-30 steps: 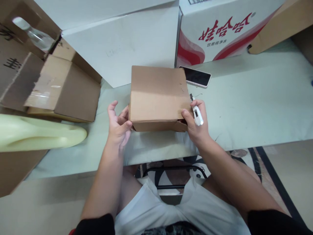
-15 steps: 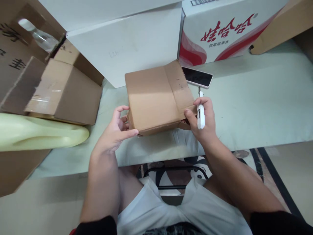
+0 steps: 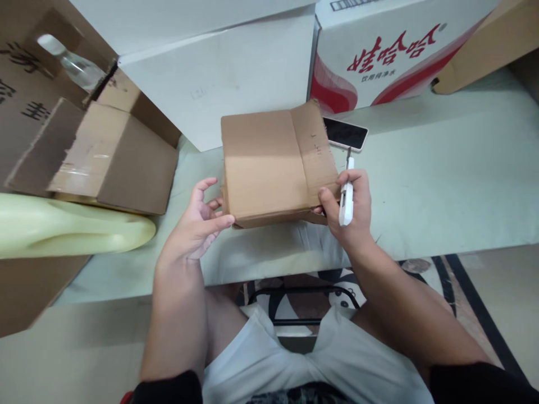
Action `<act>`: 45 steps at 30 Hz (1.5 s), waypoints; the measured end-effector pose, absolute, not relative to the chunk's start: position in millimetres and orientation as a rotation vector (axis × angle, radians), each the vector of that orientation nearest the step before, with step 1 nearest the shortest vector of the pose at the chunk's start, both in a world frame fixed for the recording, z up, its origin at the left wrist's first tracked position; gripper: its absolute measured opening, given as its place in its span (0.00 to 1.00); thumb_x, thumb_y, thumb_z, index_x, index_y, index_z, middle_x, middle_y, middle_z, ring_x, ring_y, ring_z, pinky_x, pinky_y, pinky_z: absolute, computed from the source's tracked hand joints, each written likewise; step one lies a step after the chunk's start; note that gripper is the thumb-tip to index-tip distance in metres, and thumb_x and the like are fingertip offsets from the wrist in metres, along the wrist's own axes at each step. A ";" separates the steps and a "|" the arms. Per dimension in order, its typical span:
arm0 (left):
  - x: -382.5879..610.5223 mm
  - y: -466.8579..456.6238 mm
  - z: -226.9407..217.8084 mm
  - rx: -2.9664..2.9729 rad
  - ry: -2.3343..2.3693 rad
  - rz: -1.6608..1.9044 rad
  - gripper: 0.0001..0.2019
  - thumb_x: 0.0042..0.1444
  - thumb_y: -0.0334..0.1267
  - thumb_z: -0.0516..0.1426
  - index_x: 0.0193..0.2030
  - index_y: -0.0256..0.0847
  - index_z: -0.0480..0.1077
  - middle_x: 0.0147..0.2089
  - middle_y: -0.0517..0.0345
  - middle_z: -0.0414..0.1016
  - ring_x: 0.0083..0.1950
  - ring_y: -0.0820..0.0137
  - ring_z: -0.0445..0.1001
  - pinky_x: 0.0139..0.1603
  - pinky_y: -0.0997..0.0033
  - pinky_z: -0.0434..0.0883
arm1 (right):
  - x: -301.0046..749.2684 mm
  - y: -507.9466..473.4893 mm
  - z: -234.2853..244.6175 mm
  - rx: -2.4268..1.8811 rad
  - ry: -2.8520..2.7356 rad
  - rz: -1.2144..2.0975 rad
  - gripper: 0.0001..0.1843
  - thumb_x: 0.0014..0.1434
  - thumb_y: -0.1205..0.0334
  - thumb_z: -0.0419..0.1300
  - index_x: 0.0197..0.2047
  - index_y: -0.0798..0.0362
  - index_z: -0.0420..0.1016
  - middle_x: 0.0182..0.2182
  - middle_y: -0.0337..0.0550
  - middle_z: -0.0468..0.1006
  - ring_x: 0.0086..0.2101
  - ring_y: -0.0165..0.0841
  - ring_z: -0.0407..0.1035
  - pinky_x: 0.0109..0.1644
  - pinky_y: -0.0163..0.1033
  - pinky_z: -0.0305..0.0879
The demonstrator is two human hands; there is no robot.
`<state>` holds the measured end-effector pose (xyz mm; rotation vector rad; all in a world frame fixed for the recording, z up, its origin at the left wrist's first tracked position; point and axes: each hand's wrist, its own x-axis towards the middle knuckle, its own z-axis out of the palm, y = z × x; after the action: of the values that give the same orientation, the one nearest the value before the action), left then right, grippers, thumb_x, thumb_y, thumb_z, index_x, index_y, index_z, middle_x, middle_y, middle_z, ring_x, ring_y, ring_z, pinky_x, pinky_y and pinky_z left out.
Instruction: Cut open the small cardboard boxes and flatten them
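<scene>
1. The small cardboard box (image 3: 272, 163) lies on the table (image 3: 442, 179) near its front edge, between the two hands, with its top flaps folded shut.
2. The right hand (image 3: 349, 207) is closed around a white cutter (image 3: 346, 197). Its thumb is pressed on the box's near right corner, so one grip serves both tool and box.
3. The left hand (image 3: 196, 224) is held open with fingers spread. Only the fingertips are set against the box's near left corner, and nothing is clasped.
4. A slip is judged likely. With the box steadied only at two corners, it could be pushed askew or slid away under light pressure.
5. The cutter's tip is pointed away from the body, towards the phone (image 3: 345, 133). The screen could be scratched if the hand were jolted forward.
6. The thumb lies close beside the tool, so a finger could be nicked if the grip were shifted carelessly.
7. Room behind the box is closed off by a large white carton (image 3: 219, 73) and a red-and-white printed carton (image 3: 387, 50).
8. To the left, an open brown carton (image 3: 113, 157) and a pale yellow plastic object (image 3: 71, 227) crowd the left hand's side.
</scene>
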<state>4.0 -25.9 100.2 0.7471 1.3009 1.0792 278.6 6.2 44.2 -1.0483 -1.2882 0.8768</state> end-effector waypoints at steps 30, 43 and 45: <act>45.8 -25.4 87.8 0.548 0.964 1.280 0.16 0.48 0.33 0.73 0.41 0.41 0.74 0.35 0.63 0.83 0.30 0.76 0.81 0.34 0.83 0.81 | 272.4 -31.3 90.2 -0.506 -1.509 0.917 0.12 0.70 0.47 0.56 0.50 0.44 0.71 0.27 0.36 0.76 0.21 0.30 0.68 0.23 0.37 0.63; 55.3 -28.8 85.9 0.636 0.985 1.301 0.24 0.44 0.36 0.77 0.44 0.42 0.72 0.38 0.63 0.83 0.33 0.75 0.82 0.34 0.82 0.80 | 266.5 -33.4 104.7 -0.596 -1.732 0.869 0.13 0.50 0.74 0.56 0.34 0.47 0.61 0.18 0.24 0.64 0.14 0.20 0.51 0.16 0.28 0.48; 59.5 -29.7 86.7 0.639 0.973 1.294 0.26 0.42 0.36 0.78 0.44 0.41 0.71 0.38 0.63 0.83 0.33 0.75 0.82 0.32 0.82 0.79 | 264.6 -31.7 101.8 -0.651 -1.752 0.768 0.12 0.50 0.74 0.56 0.34 0.47 0.61 0.18 0.24 0.66 0.14 0.20 0.53 0.17 0.28 0.49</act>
<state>59.5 -29.7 86.7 0.6391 0.9726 1.2940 264.6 -31.7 101.8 -0.6512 -1.7516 0.7675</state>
